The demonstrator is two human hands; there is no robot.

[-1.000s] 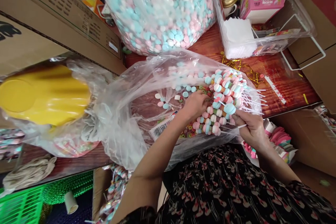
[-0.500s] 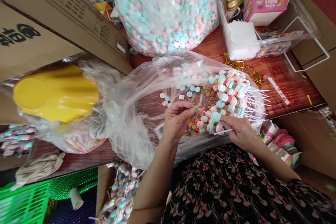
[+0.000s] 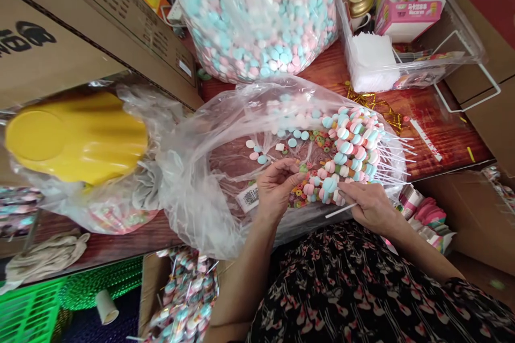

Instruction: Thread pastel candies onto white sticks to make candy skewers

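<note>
My left hand (image 3: pixel 277 187) hovers over the clear plastic bag (image 3: pixel 189 171), thumb and fingers curled together. A small green piece shows by its fingertips; I cannot make out whether they hold it. My right hand (image 3: pixel 366 201) is closed on a thin white stick (image 3: pixel 340 211), whose bare end points left. At its fingertips is a pale blue marshmallow (image 3: pixel 330 185). Just beyond lies a stack of marshmallow skewers (image 3: pixel 354 142) in pink, blue and white, their white sticks pointing right. Colourful ring candies (image 3: pixel 298 193) and loose marshmallows (image 3: pixel 292 142) lie on the bag between and behind the hands.
A large bag of marshmallows (image 3: pixel 261 21) stands at the back. To its right is a clear plastic bin (image 3: pixel 454 59) with a pink box (image 3: pixel 408 13). A yellow tub (image 3: pixel 76 136) lies at left beside tall cartons (image 3: pixel 132 16). Finished skewers (image 3: pixel 185 300) fill a carton below the table edge.
My left hand has shifted slightly right, its thumb and fingers a little lower. The stick in my right hand has tilted, its free end now lower. The view has moved slightly.
</note>
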